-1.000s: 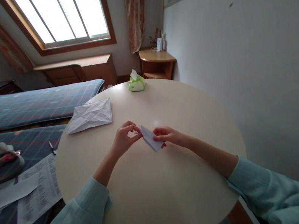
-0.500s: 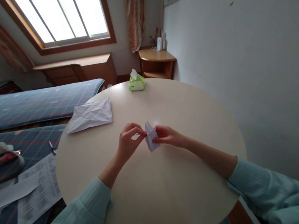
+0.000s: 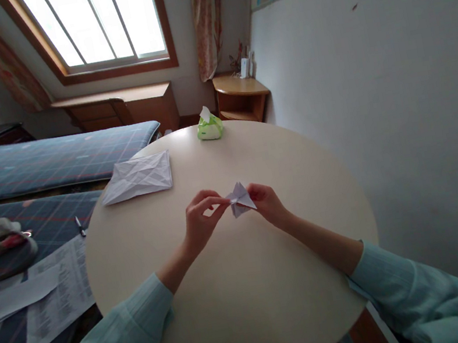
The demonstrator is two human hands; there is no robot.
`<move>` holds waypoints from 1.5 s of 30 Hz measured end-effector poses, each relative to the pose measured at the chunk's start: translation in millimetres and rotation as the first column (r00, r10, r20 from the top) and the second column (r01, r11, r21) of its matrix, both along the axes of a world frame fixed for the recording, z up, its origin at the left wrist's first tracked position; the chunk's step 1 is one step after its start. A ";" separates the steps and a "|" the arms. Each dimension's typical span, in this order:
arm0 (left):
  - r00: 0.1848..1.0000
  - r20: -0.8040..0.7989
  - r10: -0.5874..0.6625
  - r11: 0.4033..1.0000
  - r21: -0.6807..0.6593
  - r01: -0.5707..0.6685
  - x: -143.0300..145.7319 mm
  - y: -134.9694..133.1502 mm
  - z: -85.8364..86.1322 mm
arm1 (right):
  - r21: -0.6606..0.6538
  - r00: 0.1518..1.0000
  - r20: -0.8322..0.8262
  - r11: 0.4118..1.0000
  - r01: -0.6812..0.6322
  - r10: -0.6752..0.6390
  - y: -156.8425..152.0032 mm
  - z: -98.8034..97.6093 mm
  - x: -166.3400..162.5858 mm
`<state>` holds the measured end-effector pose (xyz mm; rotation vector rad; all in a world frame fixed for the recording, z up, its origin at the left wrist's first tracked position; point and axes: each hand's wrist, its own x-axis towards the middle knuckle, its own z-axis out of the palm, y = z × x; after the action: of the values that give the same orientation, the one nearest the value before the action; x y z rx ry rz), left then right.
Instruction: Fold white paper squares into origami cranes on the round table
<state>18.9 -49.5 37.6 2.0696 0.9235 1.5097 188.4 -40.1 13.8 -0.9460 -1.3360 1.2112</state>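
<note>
Above the middle of a round beige table, both my hands hold a small folded white paper piece. My left hand pinches its left tip between thumb and fingers. My right hand grips its right side, fingers closed. The paper is held just off the tabletop, with pointed flaps sticking up. Both my arms wear pale teal sleeves.
A creased white sheet lies at the table's far left. A green tissue pack stands at the far edge. Left of the table are a bed with printed papers and a pen. A wall runs close on the right.
The folded paper has turned from hanging downward to lying wider with its points up. Both hands shifted slightly right and farther along the table.
</note>
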 end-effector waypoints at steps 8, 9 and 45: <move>0.985 0.147 -0.094 0.907 -0.395 0.146 5.1 6.5 -13.3 | 0.011 0.998 0.028 0.999 0.048 -0.049 -0.5 -1.5 -1.8; 0.983 0.165 -0.081 0.896 -0.420 0.145 5.3 7.4 -14.8 | 0.004 0.999 0.036 0.999 0.035 -0.035 -0.4 -1.7 -2.0; 0.957 0.290 0.003 0.856 -0.496 0.148 6.2 5.3 -8.2 | -0.039 0.999 0.024 0.999 -0.023 0.024 -2.1 9.8 -0.5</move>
<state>25.1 -44.2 29.4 1.4473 0.9897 1.2930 187.9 -42.2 23.6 -0.9774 -1.3509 1.2511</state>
